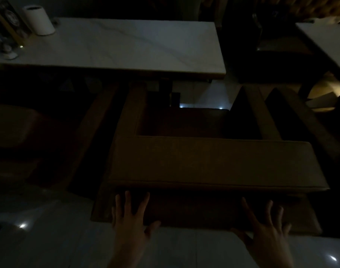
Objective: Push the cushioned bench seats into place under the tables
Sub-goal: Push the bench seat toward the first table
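Dim room. My left hand [129, 219] and right hand [265, 227] are both spread flat, fingers splayed, against the back of the cushioned bench seat [213, 161], gripping nothing. The seat stands in front of the marble table [126, 49], its front end near the table edge, not yet tucked under. Mid-push, I'd say; next comes a straight, even shove forward, keeping clear of the neighbouring seat [14, 132] on the left.
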Action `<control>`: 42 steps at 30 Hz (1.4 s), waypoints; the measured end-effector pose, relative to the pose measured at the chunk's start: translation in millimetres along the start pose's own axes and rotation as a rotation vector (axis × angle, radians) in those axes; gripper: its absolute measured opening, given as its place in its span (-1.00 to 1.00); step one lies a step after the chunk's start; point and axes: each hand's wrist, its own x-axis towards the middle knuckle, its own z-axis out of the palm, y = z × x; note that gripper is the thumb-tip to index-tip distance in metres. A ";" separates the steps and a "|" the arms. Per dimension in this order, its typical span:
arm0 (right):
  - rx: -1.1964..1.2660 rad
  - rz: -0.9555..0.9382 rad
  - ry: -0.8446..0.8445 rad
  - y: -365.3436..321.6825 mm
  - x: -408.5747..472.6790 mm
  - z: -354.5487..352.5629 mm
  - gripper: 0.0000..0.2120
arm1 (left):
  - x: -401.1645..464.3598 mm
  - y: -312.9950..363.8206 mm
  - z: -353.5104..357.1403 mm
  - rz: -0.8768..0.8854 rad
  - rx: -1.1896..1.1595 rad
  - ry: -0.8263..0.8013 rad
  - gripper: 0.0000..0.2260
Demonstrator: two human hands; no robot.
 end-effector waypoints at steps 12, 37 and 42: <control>0.034 -0.054 0.106 8.7 49.4 -3.6 -0.16 | 51.4 15.5 -3.3 -0.015 -0.055 0.030 -0.27; 0.062 -0.061 0.164 10.0 89.8 -29.7 -0.19 | 98.4 40.9 -19.0 0.007 0.016 -0.055 -0.26; 0.070 -0.049 0.147 6.6 83.0 -31.9 -0.18 | 92.2 34.6 -18.4 0.038 0.026 -0.032 -0.31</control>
